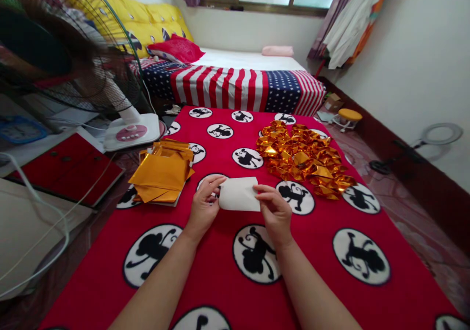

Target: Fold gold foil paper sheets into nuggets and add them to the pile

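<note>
A sheet of paper (239, 194), curled over with its white side showing, is held up above the red cloth. My left hand (206, 203) pinches its left end between thumb and fingers. At the opposite end, my right hand (273, 208) grips the paper near its right edge with thumb and forefinger. To the left of my hands lies a loose stack of gold foil paper sheets (161, 171). On the right sits a heap of folded shiny gold foil pieces (301, 158).
A red cloth (312, 251) with black figures in white circles covers the table. A fan (132, 129) stands at the left beside a red box (66, 166). Behind is a bed (227, 87) with striped covers; a yellow stool (349, 115) and a ring light (441, 133) stand right.
</note>
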Demonstrator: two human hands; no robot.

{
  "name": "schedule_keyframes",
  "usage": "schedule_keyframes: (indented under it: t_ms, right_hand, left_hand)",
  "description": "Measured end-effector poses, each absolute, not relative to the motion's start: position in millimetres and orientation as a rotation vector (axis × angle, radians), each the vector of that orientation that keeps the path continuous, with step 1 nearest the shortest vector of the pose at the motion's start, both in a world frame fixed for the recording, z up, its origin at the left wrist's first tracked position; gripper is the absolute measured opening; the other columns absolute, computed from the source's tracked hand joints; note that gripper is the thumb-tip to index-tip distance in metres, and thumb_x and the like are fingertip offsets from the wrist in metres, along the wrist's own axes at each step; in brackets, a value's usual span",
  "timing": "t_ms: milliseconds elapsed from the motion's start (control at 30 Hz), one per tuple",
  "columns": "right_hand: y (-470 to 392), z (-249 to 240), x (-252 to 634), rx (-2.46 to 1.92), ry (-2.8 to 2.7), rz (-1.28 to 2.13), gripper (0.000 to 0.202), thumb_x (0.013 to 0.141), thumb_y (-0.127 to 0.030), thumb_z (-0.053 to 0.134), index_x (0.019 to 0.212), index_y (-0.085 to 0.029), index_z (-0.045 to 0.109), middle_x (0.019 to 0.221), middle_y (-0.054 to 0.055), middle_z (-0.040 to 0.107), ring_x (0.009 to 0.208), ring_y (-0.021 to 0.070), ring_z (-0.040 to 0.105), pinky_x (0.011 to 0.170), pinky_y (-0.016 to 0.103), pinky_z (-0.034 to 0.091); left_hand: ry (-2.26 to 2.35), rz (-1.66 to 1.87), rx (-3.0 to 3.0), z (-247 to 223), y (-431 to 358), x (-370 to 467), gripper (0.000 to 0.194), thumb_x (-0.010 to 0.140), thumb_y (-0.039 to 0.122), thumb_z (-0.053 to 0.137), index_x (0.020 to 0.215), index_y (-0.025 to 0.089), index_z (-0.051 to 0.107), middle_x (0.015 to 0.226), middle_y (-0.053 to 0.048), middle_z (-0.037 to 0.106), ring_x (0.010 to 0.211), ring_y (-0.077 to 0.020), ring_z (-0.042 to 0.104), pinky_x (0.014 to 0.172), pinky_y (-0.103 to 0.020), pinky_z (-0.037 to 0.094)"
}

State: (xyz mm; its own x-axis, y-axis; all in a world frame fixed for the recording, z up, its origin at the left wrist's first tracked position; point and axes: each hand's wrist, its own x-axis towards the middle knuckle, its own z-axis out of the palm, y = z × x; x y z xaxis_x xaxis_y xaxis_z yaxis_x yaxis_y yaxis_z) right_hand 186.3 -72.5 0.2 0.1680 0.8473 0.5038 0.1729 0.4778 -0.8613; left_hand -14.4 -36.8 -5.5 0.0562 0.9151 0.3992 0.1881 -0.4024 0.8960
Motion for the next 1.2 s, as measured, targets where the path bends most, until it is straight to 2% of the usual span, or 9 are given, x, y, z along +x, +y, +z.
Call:
schedule_keyframes:
  t_ms: [133,200,367,533,633,767,833,967,1200]
  right_hand:
    - [-70.4,-3.1,195.5,-1.061,-1.508,0.698,0.018,0.084,-0.008,0.056,0.085,-0.022,0.067,0.106,0.007,0.069,0.101,0.0198,0.065,0.089,0.036,0.051]
    - [-69.9,-3.2,199.4,-1.091,-1.606,0.664,0.024,0.081,-0.004,0.054,0.088,-0.023,0.069,0.106,0.007,0.069,0.101,0.0199,0.063,0.090,0.037,0.051]
    - [-68.4,0.3,201.2,-1.109,-1.834,0.501,0.030,0.079,-0.007,0.060,0.097,-0.027,0.073,0.113,0.006,0.070,0.109,0.0235,0.056,0.096,0.044,0.046]
    - [-71.9,3.1,198.8,-1.203,-1.911,0.634,0.017,0.091,-0.025,0.057,0.089,-0.021,0.073,0.082,0.005,0.070,0.079,0.0180,0.061,0.075,0.031,0.047]
    - [-75.7,1.1,196.6,-1.326,-1.845,0.689,0.026,0.093,-0.031,0.053,0.076,-0.019,0.069,0.067,0.001,0.061,0.063,0.0142,0.054,0.061,0.025,0.041]
    - [-74.3,-2.2,188.2,-1.515,-1.664,0.655,0.032,0.091,-0.037,0.053,0.065,-0.019,0.059,0.057,-0.003,0.052,0.054,0.0117,0.046,0.054,0.023,0.033]
    - [-70.1,-2.4,182.9,-1.640,-1.586,0.583,0.030,0.087,-0.038,0.058,0.063,-0.019,0.056,0.055,-0.004,0.050,0.052,0.0113,0.045,0.052,0.023,0.030]
    - [-61.3,-1.1,175.8,-1.824,-1.563,0.508,0.025,0.081,-0.040,0.063,0.067,-0.020,0.059,0.058,-0.003,0.057,0.054,0.0119,0.049,0.052,0.023,0.029]
    - [-59.4,2.0,172.0,-1.933,-1.591,0.438,0.019,0.087,-0.034,0.055,0.083,-0.022,0.069,0.079,0.002,0.072,0.068,0.0152,0.063,0.058,0.024,0.034]
  left_hand:
    - [1.090,1.352,1.834,-7.9,-35.2,-16.9,0.034,0.077,0.003,0.058,0.098,0.024,0.074,0.122,-0.008,0.063,0.107,-0.0192,0.062,0.075,-0.026,0.054]
    - [1.041,1.321,1.931,-6.7,-34.7,-19.9,0.027,0.079,0.004,0.059,0.090,0.022,0.075,0.111,-0.008,0.068,0.104,-0.0193,0.064,0.084,-0.031,0.054]
    - [0.933,1.187,2.094,-4.7,-34.1,-28.4,0.016,0.083,0.013,0.064,0.088,0.023,0.075,0.093,-0.006,0.075,0.092,-0.0188,0.065,0.085,-0.035,0.053]
    - [1.056,0.985,2.208,0.0,-38.5,-33.9,0.016,0.082,0.024,0.069,0.097,0.024,0.074,0.106,-0.008,0.074,0.113,-0.0256,0.057,0.098,-0.044,0.045]
    - [1.092,0.842,2.172,4.6,-43.0,-32.3,0.018,0.088,0.027,0.059,0.099,0.021,0.071,0.103,-0.010,0.072,0.098,-0.0217,0.063,0.090,-0.037,0.047]
    - [1.296,0.808,2.127,3.7,-45.0,-23.5,0.024,0.091,0.033,0.053,0.074,0.018,0.062,0.068,-0.002,0.064,0.064,-0.0149,0.057,0.062,-0.026,0.041]
    - [1.388,0.844,2.049,-0.1,-44.5,-18.5,0.023,0.089,0.034,0.055,0.072,0.018,0.059,0.062,0.001,0.061,0.057,-0.0130,0.054,0.057,-0.024,0.036]
    - [1.587,0.872,1.965,-4.8,-44.9,-11.8,0.013,0.083,0.032,0.063,0.079,0.020,0.064,0.065,0.001,0.066,0.059,-0.0136,0.058,0.058,-0.024,0.036]
    - [1.768,0.779,2.206,3.1,-48.4,-9.3,0.017,0.079,0.029,0.068,0.065,0.019,0.061,0.066,-0.001,0.063,0.070,-0.0185,0.057,0.068,-0.031,0.036]
